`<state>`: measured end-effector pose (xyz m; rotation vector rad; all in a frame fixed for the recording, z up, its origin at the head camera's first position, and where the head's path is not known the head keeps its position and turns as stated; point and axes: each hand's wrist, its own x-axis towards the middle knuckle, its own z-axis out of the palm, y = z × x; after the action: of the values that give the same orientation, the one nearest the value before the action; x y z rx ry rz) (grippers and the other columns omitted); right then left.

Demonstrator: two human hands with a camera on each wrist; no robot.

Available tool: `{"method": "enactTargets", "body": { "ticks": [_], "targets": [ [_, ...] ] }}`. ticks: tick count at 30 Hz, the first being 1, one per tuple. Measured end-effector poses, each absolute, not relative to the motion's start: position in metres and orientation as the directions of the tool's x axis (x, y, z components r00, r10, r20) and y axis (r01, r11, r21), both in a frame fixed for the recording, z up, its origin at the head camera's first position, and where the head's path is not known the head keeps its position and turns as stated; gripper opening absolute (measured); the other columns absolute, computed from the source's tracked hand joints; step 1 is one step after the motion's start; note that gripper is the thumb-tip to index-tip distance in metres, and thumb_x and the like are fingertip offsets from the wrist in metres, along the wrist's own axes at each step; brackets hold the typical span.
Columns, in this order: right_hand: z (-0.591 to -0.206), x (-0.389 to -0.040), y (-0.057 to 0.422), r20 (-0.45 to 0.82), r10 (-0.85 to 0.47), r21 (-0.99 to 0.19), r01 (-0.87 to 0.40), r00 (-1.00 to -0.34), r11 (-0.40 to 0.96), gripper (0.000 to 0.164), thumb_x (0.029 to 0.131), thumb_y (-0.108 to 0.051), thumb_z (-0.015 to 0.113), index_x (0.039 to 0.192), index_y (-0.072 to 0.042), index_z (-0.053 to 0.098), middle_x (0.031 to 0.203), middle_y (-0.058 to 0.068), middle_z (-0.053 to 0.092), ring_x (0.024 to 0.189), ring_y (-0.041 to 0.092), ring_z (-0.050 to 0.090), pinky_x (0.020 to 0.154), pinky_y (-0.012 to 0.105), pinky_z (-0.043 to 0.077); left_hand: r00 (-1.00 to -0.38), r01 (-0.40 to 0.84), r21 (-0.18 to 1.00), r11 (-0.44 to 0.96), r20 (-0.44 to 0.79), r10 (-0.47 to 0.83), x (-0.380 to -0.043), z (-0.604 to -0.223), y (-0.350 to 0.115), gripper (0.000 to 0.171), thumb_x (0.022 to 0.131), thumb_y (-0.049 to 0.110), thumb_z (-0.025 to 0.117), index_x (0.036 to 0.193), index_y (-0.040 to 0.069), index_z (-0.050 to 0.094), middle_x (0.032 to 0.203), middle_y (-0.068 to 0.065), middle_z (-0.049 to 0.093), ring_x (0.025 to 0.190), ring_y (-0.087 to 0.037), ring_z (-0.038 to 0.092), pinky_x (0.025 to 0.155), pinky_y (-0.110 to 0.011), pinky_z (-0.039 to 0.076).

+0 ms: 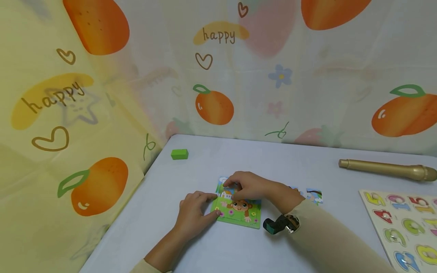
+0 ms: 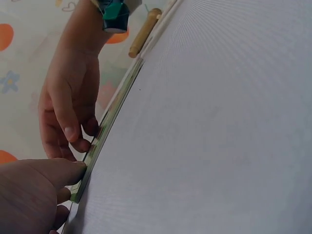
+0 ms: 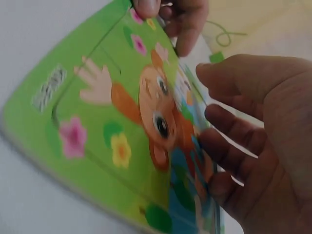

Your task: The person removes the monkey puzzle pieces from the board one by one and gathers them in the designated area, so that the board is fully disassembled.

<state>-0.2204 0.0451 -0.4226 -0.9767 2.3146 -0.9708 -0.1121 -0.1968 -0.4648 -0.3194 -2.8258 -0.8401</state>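
Observation:
A monkey jigsaw puzzle board (image 1: 235, 218) lies on the white table in front of me in the head view. My left hand (image 1: 194, 210) holds its left edge, the thumb on the green rim and the other fingers beside it. Over the upper part of the picture is my right hand (image 1: 252, 186), its fingers loosely bent and thumb apart. In the right wrist view the right hand (image 3: 263, 126) shows no piece between thumb and fingers; whether its fingertips touch the board I cannot tell. Loose puzzle pieces (image 1: 315, 195) lie to the right, partly hidden behind my right wrist.
A green block (image 1: 179, 154) sits at the back left. On the right are a gold toy microphone (image 1: 385, 168) and a wooden number board (image 1: 389, 223) with colourful numerals. Patterned cloth (image 1: 256, 91) hangs behind the table and along its left side.

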Motion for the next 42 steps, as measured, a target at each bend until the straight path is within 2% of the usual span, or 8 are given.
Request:
{"method": "enactTargets", "body": {
  "ticks": [4, 9, 12, 22, 31, 37, 42],
  "targets": [
    [-0.427, -0.218, 0.038, -0.127, -0.749, -0.712, -0.466, -0.650, 0.525, 0.044, 0.094, -0.010, 0.076, 0.138, -0.011, 0.072, 0.126, 0.002, 0.060, 0.086, 0.013, 0.055, 0.077, 0.029, 0.049, -0.958, 0.267, 0.504, 0.822, 0.234, 0.168, -0.111, -0.464, -0.197, 0.046, 0.085, 0.035, 0.089, 0.127, 0.021, 0.076, 0.113, 0.006, 0.068, 0.109, -0.022, 0.057, 0.084, -0.043, 0.036],
    [-0.426, -0.213, 0.032, -0.132, -0.728, -0.679, -0.473, -0.673, 0.561, 0.048, 0.092, 0.004, 0.066, 0.137, -0.014, 0.073, 0.129, 0.000, 0.063, 0.105, 0.015, 0.056, 0.090, 0.034, 0.048, -0.959, 0.262, 0.497, 0.827, 0.233, 0.164, -0.110, -0.465, -0.197, 0.046, 0.086, 0.036, 0.088, 0.128, 0.021, 0.076, 0.114, 0.006, 0.068, 0.108, -0.022, 0.057, 0.084, -0.043, 0.036],
    [-0.425, -0.209, 0.031, -0.135, -0.716, -0.683, -0.459, -0.685, 0.568, 0.053, 0.090, 0.008, 0.062, 0.137, -0.014, 0.073, 0.130, 0.001, 0.064, 0.111, 0.016, 0.056, 0.093, 0.034, 0.048, -0.957, 0.263, 0.500, 0.825, 0.240, 0.160, -0.110, -0.467, -0.197, 0.046, 0.086, 0.035, 0.088, 0.128, 0.022, 0.076, 0.113, 0.006, 0.068, 0.108, -0.022, 0.057, 0.083, -0.042, 0.036],
    [-0.425, -0.204, 0.032, -0.149, -0.700, -0.720, -0.409, -0.699, 0.561, 0.058, 0.088, 0.013, 0.060, 0.138, -0.015, 0.072, 0.129, 0.002, 0.063, 0.102, 0.016, 0.055, 0.081, 0.029, 0.048, -0.961, 0.252, 0.508, 0.823, 0.234, 0.149, -0.111, -0.468, -0.197, 0.043, 0.087, 0.032, 0.087, 0.127, 0.021, 0.076, 0.113, 0.006, 0.068, 0.108, -0.021, 0.058, 0.086, -0.043, 0.036],
    [-0.431, -0.203, 0.031, -0.117, -0.673, -0.731, -0.395, -0.730, 0.555, 0.058, 0.085, 0.015, 0.061, 0.133, -0.016, 0.074, 0.123, 0.001, 0.064, 0.099, 0.017, 0.056, 0.081, 0.031, 0.047, -0.967, 0.230, 0.511, 0.828, 0.214, 0.137, -0.113, -0.469, -0.195, 0.045, 0.086, 0.033, 0.089, 0.128, 0.022, 0.076, 0.114, 0.007, 0.069, 0.109, -0.021, 0.058, 0.088, -0.044, 0.037],
    [-0.431, -0.201, 0.030, -0.116, -0.654, -0.742, -0.372, -0.747, 0.557, 0.064, 0.079, 0.017, 0.062, 0.131, -0.017, 0.075, 0.120, 0.000, 0.064, 0.097, 0.018, 0.056, 0.078, 0.031, 0.047, -0.967, 0.231, 0.510, 0.829, 0.214, 0.138, -0.115, -0.469, -0.195, 0.046, 0.086, 0.033, 0.089, 0.128, 0.022, 0.076, 0.113, 0.007, 0.068, 0.108, -0.020, 0.058, 0.087, -0.044, 0.037],
    [-0.431, -0.199, 0.029, -0.123, -0.633, -0.763, -0.336, -0.764, 0.553, 0.064, 0.080, 0.019, 0.059, 0.130, -0.018, 0.075, 0.118, -0.001, 0.063, 0.098, 0.019, 0.056, 0.076, 0.030, 0.049, -0.965, 0.239, 0.508, 0.827, 0.220, 0.143, -0.115, -0.468, -0.195, 0.045, 0.086, 0.033, 0.089, 0.127, 0.022, 0.077, 0.112, 0.006, 0.068, 0.107, -0.021, 0.058, 0.085, -0.044, 0.036]
  ]
}}
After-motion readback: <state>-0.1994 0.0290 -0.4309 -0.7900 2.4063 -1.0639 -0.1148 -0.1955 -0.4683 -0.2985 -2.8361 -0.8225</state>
